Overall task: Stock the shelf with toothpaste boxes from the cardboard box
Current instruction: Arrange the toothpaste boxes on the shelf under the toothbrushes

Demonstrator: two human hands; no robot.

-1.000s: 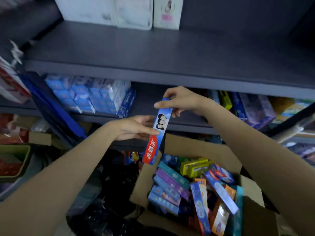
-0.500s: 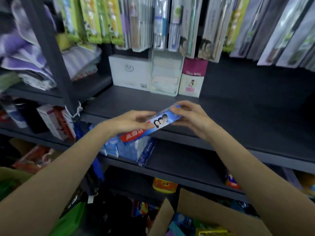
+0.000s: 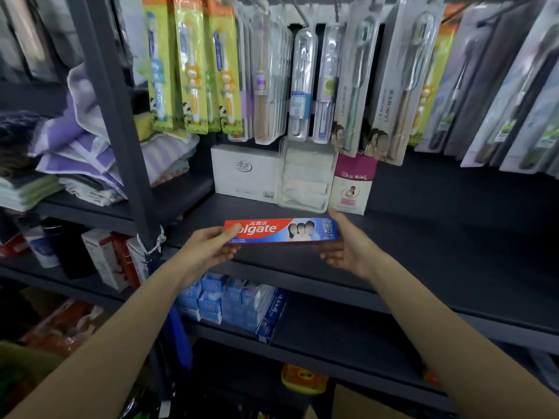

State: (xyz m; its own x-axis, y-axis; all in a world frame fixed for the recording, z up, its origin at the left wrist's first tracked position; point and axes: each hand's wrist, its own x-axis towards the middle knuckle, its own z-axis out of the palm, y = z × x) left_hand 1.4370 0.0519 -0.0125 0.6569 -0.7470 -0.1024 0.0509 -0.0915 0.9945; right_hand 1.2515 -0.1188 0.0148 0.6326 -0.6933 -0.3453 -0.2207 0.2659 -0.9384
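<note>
Since the earlier frame you have levelled the toothpaste box [image 3: 281, 231] and lifted it to the middle of the frame, its long side now horizontal just above the dark shelf [image 3: 438, 237]. Your left hand [image 3: 208, 247] pinches the red end, thumb on the front face and fingers curled beneath. Your right hand [image 3: 348, 246] is spread fairly wide with the palm turned up; its fingers meet the blue end and the underside of the box, supporting it rather than wrapping round it. Just behind the box, at the back of the shelf, stand a white carton [image 3: 245, 173], a clear pack of folded cloths [image 3: 305, 176] and a pink-topped small box [image 3: 352, 184], so the space directly behind is taken, while the shelf to the right of them is bare board. Toothbrush packs [image 3: 193, 71] hang across the upper frame. Below centre, on the next shelf down, sit stacked blue boxes [image 3: 230, 300]. Folded towels [image 3: 75, 152] fill the left side.
</note>
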